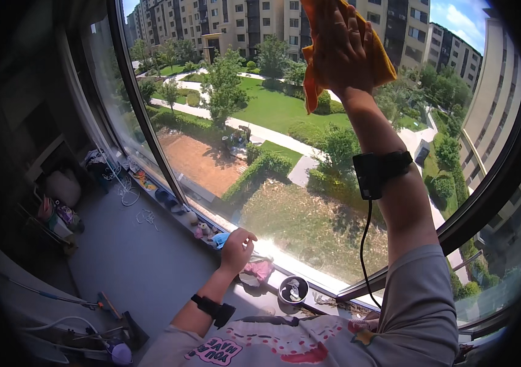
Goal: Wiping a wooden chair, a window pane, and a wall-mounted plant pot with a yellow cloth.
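Observation:
My right hand (345, 52) is raised high and spread flat over an orange cloth (382, 64), pressing it against the large window pane (283, 151). A loose corner of the cloth hangs below my palm. Lower down, my left hand (238, 250) is loosely curled with no object visible in it, close to the bottom of the pane; whether it touches the frame is unclear. Beside it on the sill lie a blue face mask (220, 240) and a crumpled pink cloth (259, 269). A round container (294, 290) with pale scraps inside stands farther right.
Small items, including cups (166, 197), line the sill to the left. White cord (127, 190) lies on the grey floor (118, 243). A long-handled tool (49, 293) and a dustpan (133, 328) are at lower left. A black cable (364, 257) hangs from my right arm's strapped device.

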